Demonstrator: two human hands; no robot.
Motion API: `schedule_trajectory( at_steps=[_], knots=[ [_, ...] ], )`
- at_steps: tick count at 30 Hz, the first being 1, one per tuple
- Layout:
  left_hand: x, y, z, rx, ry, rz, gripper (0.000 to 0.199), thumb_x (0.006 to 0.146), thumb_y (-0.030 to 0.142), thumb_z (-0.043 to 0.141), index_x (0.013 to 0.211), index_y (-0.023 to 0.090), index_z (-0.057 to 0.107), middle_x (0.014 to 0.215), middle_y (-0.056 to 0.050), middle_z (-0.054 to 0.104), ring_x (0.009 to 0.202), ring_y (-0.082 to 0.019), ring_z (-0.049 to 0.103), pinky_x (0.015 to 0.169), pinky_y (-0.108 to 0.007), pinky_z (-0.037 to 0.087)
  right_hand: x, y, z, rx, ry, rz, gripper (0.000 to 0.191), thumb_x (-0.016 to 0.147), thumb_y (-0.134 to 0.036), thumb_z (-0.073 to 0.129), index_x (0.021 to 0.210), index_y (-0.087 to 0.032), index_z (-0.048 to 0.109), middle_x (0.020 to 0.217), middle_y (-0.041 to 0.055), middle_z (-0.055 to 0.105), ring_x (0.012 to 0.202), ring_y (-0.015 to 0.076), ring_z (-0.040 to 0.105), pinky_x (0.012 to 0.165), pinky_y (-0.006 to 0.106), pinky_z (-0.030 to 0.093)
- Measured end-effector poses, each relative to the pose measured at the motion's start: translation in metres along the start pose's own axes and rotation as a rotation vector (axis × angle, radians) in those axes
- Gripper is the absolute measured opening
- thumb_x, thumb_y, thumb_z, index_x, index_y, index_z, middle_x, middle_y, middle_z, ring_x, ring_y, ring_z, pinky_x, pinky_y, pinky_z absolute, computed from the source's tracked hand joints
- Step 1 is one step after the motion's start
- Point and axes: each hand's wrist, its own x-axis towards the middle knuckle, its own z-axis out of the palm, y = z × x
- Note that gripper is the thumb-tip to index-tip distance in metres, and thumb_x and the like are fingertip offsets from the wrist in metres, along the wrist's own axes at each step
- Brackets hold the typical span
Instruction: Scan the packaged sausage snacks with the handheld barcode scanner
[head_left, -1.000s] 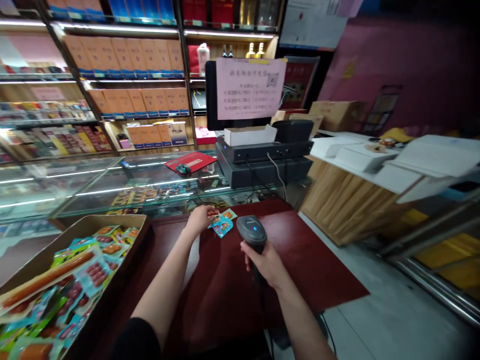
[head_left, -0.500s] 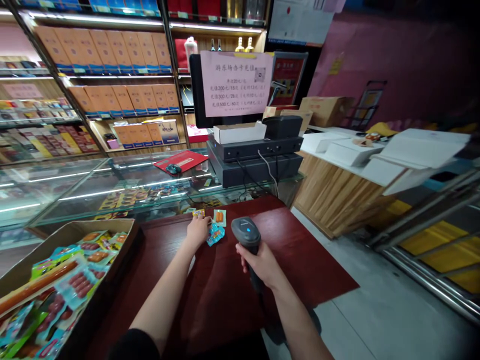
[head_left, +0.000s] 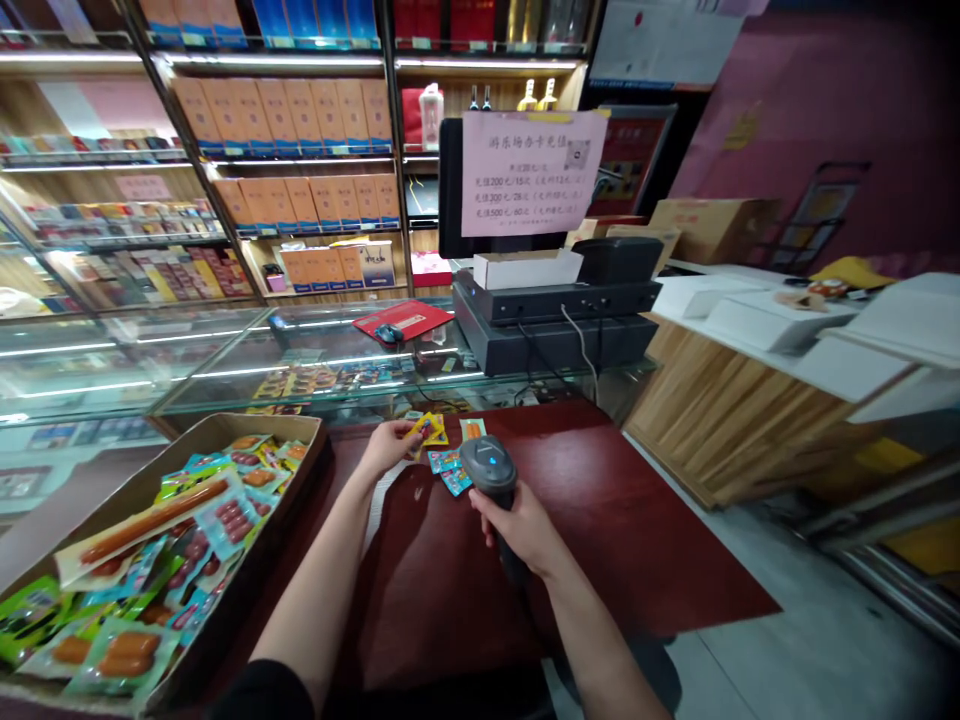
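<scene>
L hand (head_left: pixel 388 447) is at the far edge of the dark red surface (head_left: pixel 645 530), fingers (head_left: pixel 405 432) pinched together on a small yellow pkt (head_left: pixel 427 428), which is held up at a tilt. R hand (head_left: pixel 517 525) is clamped round the grip of a dark grey handheld barcode scanner (head_left: pixel 487 468), head up & tilted fwd, blue light showing on top.

Small blue pkts (head_left: pixel 448 470) lie flat on the surface between both hands, just beside the scanner head. A pkt w/ orange sausage (head_left: pixel 472 430) lies just past them, near the L hand's fingers.

Left of L hand is a cardboard tray (head_left: pixel 255 422) piled w/ sealed sausage pkts (head_left: pixel 150 520), mostly blue, green & clear, one long sausage across the top.

Behind the surface is a glass display case (head_left: pixel 225 350) w/ small colourful goods inside. On top of it: red mat (head_left: pixel 401 320) w/ computer mouse (head_left: pixel 388 334), plus black till stack (head_left: pixel 555 340) w/ white box (head_left: pixel 525 270) on it. Pink paper notice (head_left: pixel 532 160) hangs on the front of a black monitor (head_left: pixel 450 190). Lit shelves (head_left: pixel 285 130) of orange-brown boxes fill the back. To the right, a wooden counter (head_left: pixel 720 420) carries white cartons (head_left: pixel 750 325). Grey tile floor (head_left: pixel 750 600) runs alongside.
</scene>
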Motion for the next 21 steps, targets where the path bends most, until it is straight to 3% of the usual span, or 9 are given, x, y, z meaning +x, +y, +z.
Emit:
schedule_trajectory(
  at_steps=[6, 10, 14, 21],
  knots=[
    [-0.003, 0.015, -0.057, -0.083, 0.026, -0.008, 0.044, 0.062, 0.046, 0.080, 0.089, 0.012, 0.075, 0.073, -0.005, 0.073, 0.059, -0.014, 0.062, 0.052, -0.021, 0.045, 0.007, -0.011, 0.031, 0.026, -0.072, 0.001, 0.033, 0.076, -0.047, 0.068, 0.080, -0.018, 0.053, 0.049, -0.0055, 0.055, 0.038, 0.0104, 0.050, 0.039, 0.022, 0.041],
    [-0.012, 0.031, -0.086, -0.300, -0.016, -0.065, 0.047, 0.050, 0.038, 0.088, 0.089, 0.014, 0.072, 0.080, -0.005, 0.075, 0.069, -0.017, 0.067, 0.065, -0.026, 0.052, 0.011, -0.018, 0.056, 0.030, -0.135, -0.007, 0.033, 0.075, -0.047, 0.068, 0.079, -0.019, 0.051, 0.048, -0.0066, 0.054, 0.038, 0.0104, 0.050, 0.039, 0.022, 0.041],
    [-0.024, 0.041, -0.102, -0.468, 0.015, -0.101, 0.052, 0.044, 0.031, 0.091, 0.089, 0.014, 0.071, 0.085, -0.006, 0.075, 0.076, -0.020, 0.070, 0.075, -0.032, 0.055, 0.012, -0.024, 0.078, 0.039, -0.186, -0.042, 0.033, 0.074, -0.047, 0.069, 0.079, -0.020, 0.050, 0.044, -0.0080, 0.052, 0.035, 0.0102, 0.048, 0.038, 0.022, 0.041],
    [-0.042, 0.031, -0.114, -0.487, 0.162, -0.049, 0.043, 0.048, 0.022, 0.087, 0.081, 0.012, 0.062, 0.079, -0.004, 0.072, 0.072, -0.017, 0.068, 0.069, -0.029, 0.056, 0.015, -0.032, 0.100, -0.002, -0.243, -0.060, 0.034, 0.073, -0.047, 0.069, 0.076, -0.019, 0.050, 0.045, -0.0063, 0.052, 0.036, 0.0096, 0.047, 0.039, 0.022, 0.041]
  ],
)
